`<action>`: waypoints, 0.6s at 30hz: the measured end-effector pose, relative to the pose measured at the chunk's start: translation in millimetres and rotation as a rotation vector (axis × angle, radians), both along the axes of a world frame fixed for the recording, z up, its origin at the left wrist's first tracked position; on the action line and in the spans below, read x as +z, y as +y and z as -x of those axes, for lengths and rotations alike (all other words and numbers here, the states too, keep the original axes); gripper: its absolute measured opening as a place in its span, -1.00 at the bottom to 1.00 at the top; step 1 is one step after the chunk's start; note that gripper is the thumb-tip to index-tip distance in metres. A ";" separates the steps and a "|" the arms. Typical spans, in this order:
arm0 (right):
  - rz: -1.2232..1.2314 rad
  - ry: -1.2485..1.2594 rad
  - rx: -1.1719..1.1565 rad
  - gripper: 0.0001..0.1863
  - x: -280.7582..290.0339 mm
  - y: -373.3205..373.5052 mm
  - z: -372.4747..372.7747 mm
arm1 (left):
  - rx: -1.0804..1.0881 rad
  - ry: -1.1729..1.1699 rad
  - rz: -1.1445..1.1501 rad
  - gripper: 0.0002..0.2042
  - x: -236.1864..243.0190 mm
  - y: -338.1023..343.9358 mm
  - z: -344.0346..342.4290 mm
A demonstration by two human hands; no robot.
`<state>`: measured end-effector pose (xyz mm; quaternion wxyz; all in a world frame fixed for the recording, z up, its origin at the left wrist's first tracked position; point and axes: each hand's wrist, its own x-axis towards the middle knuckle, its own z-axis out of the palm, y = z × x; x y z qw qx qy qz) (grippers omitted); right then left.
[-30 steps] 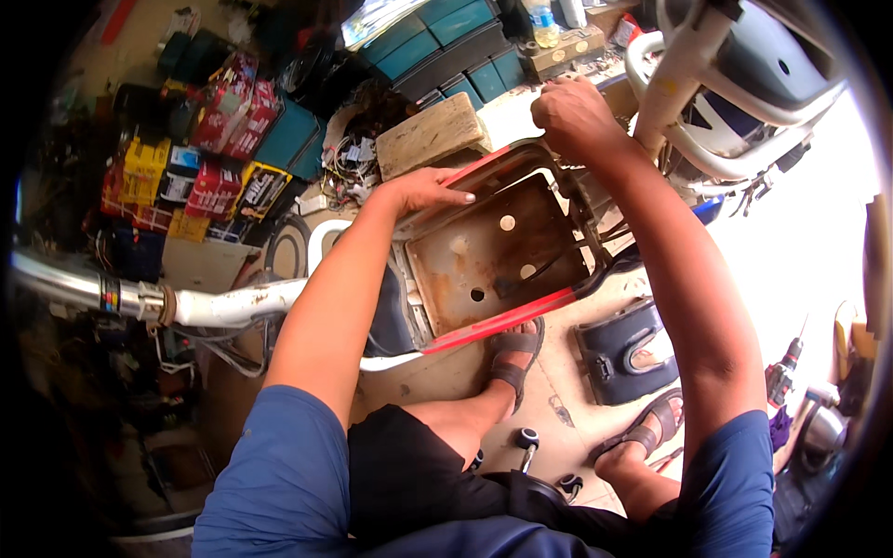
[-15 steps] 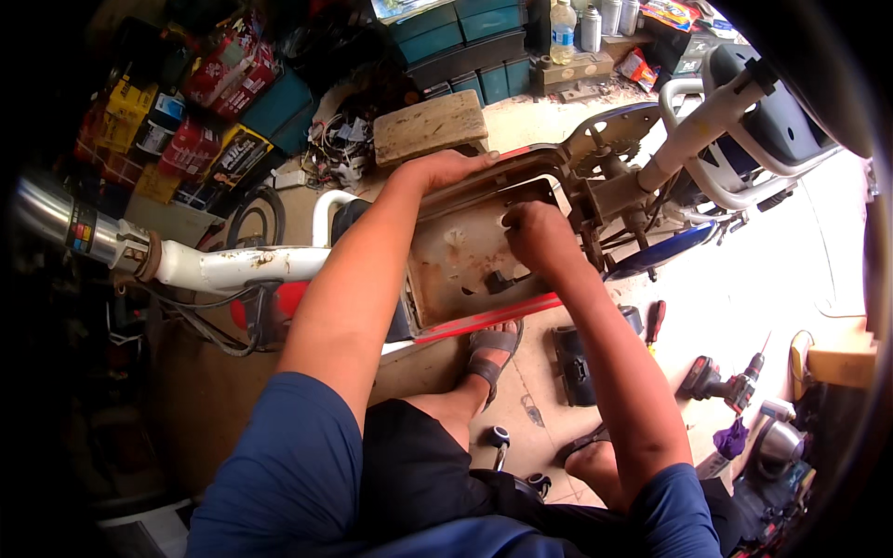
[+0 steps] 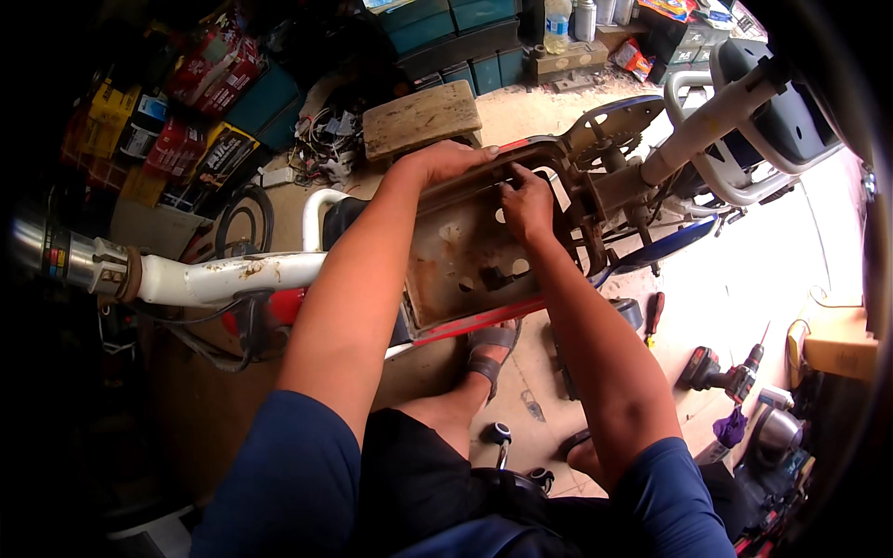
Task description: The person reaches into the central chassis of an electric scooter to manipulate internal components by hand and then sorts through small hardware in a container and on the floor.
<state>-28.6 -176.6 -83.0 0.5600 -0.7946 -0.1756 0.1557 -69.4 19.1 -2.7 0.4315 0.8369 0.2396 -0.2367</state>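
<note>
My left hand [image 3: 446, 160] is closed over the far red-trimmed rim of the rusty metal tray [image 3: 439, 267] in the scooter frame. My right hand [image 3: 526, 200] is inside the tray at its far right, just below that rim, with fingers curled and raised to the inner edge; what they hold, if anything, is too small to make out. The tray has several round holes and a dark piece lying near its lower right. A white tube [image 3: 228, 279] extends left from it. To the right are a rusty pivot and a pale post [image 3: 693, 126] with a bent rail.
Behind stand a wooden stool [image 3: 419, 121], tangled wires [image 3: 326, 139], stacked teal boxes [image 3: 465, 37] and colourful cartons [image 3: 205, 74]. On the floor at right lie a screwdriver [image 3: 656, 316], a cordless drill [image 3: 730, 377] and a black plastic cover [image 3: 619, 312].
My right hand has moved from the tray's outer right corner down into it, then up toward the inner far edge. My left hand has shifted right along the rim. The view has shifted.
</note>
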 end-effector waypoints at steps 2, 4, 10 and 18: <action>-0.003 0.012 -0.017 -0.57 5.3 2.0 4.3 | 0.015 0.007 0.012 -0.13 -2.3 2.6 2.3; 0.011 0.017 -0.033 -0.59 9.4 3.9 4.9 | 0.049 0.012 0.042 -0.14 -5.2 5.7 3.4; -0.025 0.041 -0.020 -0.62 4.3 0.9 -0.4 | -0.012 -0.005 -0.039 -0.18 -6.3 8.6 0.3; -0.088 0.051 -0.017 -0.61 -5.6 2.0 -8.0 | 0.001 -0.031 0.028 -0.20 -6.8 6.5 -0.9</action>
